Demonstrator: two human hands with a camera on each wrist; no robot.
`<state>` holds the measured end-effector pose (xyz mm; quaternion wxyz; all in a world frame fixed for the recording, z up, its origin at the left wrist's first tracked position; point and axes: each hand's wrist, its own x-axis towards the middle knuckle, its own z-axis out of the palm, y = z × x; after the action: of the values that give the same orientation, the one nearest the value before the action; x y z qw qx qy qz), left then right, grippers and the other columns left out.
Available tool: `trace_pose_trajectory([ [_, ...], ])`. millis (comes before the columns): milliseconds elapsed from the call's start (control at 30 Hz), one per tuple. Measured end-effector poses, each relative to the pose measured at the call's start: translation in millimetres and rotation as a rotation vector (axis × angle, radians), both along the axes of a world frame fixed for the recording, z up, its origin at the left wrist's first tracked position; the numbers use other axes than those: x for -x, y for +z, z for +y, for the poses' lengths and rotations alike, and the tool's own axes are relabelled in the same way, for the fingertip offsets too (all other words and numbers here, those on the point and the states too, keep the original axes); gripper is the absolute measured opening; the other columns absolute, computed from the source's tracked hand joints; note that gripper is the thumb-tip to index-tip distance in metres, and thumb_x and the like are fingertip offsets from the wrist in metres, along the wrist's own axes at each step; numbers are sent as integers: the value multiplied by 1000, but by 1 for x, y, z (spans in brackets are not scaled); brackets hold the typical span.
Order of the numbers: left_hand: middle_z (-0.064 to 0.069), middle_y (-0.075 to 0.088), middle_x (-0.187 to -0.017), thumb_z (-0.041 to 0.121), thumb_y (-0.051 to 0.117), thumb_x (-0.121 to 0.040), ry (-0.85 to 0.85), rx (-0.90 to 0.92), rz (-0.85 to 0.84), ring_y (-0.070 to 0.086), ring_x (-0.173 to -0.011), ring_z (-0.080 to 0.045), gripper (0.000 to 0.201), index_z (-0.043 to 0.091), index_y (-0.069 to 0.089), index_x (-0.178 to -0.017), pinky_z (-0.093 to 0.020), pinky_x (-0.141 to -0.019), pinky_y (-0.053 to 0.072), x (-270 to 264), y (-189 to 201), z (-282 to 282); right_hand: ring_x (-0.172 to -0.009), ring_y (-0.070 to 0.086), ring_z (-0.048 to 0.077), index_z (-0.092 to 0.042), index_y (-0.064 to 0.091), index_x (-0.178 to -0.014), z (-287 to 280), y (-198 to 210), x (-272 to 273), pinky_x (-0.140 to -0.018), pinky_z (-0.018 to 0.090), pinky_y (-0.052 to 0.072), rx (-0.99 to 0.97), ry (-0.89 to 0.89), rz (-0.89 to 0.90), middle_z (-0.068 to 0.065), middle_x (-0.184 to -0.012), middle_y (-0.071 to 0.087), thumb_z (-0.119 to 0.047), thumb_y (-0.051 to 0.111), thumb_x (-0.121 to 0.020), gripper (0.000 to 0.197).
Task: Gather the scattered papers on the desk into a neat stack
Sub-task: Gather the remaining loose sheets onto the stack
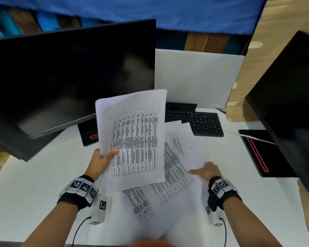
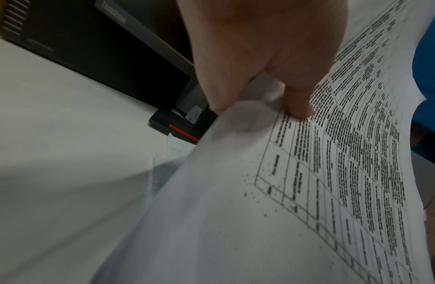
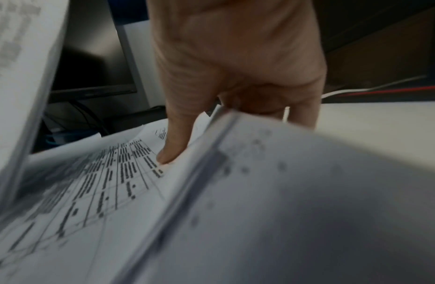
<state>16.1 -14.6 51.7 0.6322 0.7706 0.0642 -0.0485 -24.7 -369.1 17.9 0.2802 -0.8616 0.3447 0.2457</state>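
My left hand [image 1: 107, 157] holds a bundle of printed table sheets [image 1: 132, 136] up off the white desk [image 1: 34, 193], tilted toward me. In the left wrist view the thumb [image 2: 299, 107] lies on the bundle's [image 2: 308, 192] printed face and the fingers are behind it. More printed sheets [image 1: 178, 157] lie fanned and overlapping on the desk below. My right hand [image 1: 203, 171] grips their right edge. In the right wrist view its thumb [image 3: 170, 149] presses on the top sheet [image 3: 102, 182], and its fingers curl under the raised edge.
A large dark monitor [image 1: 61, 77] stands at the left, its base [image 1: 88, 134] just behind the held bundle. A black keyboard [image 1: 200, 122] lies behind the papers, partly under them. A second monitor [image 1: 289, 104] with its base [image 1: 257, 152] and a white cable [image 1: 248, 137] are at the right.
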Motion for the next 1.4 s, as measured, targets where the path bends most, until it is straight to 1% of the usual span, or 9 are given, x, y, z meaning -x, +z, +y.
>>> trace_pose_trajectory([
  [133, -6, 61, -70, 17, 61, -84, 14, 1, 43, 60, -67, -22, 6, 12, 58, -83, -28, -61, 50, 0, -6, 2, -116, 53, 31, 1, 49, -123, 15, -4, 13, -94, 32, 46, -194, -125, -82, 17, -128, 56, -36, 84, -59, 82],
  [300, -5, 66, -75, 16, 61, -84, 19, 55, 68, 66, -64, -12, 4, 19, 60, -82, -31, -65, 52, 3, -6, -2, -96, 56, 24, -7, 58, -99, 33, 1, 15, -82, 25, 46, -294, -52, -140, 17, -118, 62, -14, 78, -69, 37],
  [500, -2, 66, -70, 16, 61, -84, 24, 40, 39, 65, -62, -15, 7, 20, 59, -78, -26, -58, 50, -1, -1, -2, -92, 56, 20, 0, 58, -117, 5, 18, 9, -82, 27, 47, -282, -18, -235, 18, -120, 62, -12, 74, -73, 48],
  [633, -4, 65, -73, 16, 60, -84, 33, 42, 33, 64, -69, -20, 1, 16, 60, -83, -28, -62, 51, -3, -1, 0, -86, 54, 22, 4, 59, -113, -21, 43, 7, -74, 27, 43, -171, -69, -375, 21, -113, 64, -10, 69, -79, 38],
  [800, -3, 64, -78, 15, 60, -84, 42, 67, 36, 62, -74, -18, 17, 7, 56, -98, -26, -63, 48, -2, -2, -5, -89, 54, 24, 5, 59, -111, -29, 43, 14, -78, 29, 43, -126, -129, -426, 22, -115, 63, -8, 66, -79, 35],
  [967, -3, 63, -78, 14, 60, -84, 41, 75, 42, 61, -74, -17, 15, 7, 57, -97, -27, -68, 48, 0, -2, -10, -97, 58, 28, 5, 57, -113, -21, 23, 28, -86, 32, 47, -268, -47, -168, 19, -115, 62, -8, 73, -72, 46],
  [1067, -4, 63, -74, 13, 60, -85, 35, 59, 45, 61, -70, -18, 2, 12, 58, -84, -28, -65, 48, 1, 0, -12, -106, 55, 29, 4, 48, -118, -8, 12, 33, -83, 28, 45, -183, 72, -67, 14, -115, 55, -14, 71, -76, 51],
  [1233, -3, 61, -73, 14, 60, -85, 53, 27, 27, 59, -69, -17, 9, 9, 57, -91, -26, -59, 45, 0, 3, -12, -76, 55, 23, 8, 62, -102, -15, 30, 31, -66, 26, 44, -14, 100, -339, 22, -98, 66, -5, 53, -86, 22],
  [1400, -4, 60, -74, 15, 60, -84, 58, 34, 35, 59, -71, -19, 15, 6, 55, -95, -26, -62, 46, -1, -1, -11, -72, 52, 24, 9, 60, -89, -35, 61, 26, -65, 28, 38, 102, 54, -499, 16, -80, 59, -6, 52, -89, 17],
])
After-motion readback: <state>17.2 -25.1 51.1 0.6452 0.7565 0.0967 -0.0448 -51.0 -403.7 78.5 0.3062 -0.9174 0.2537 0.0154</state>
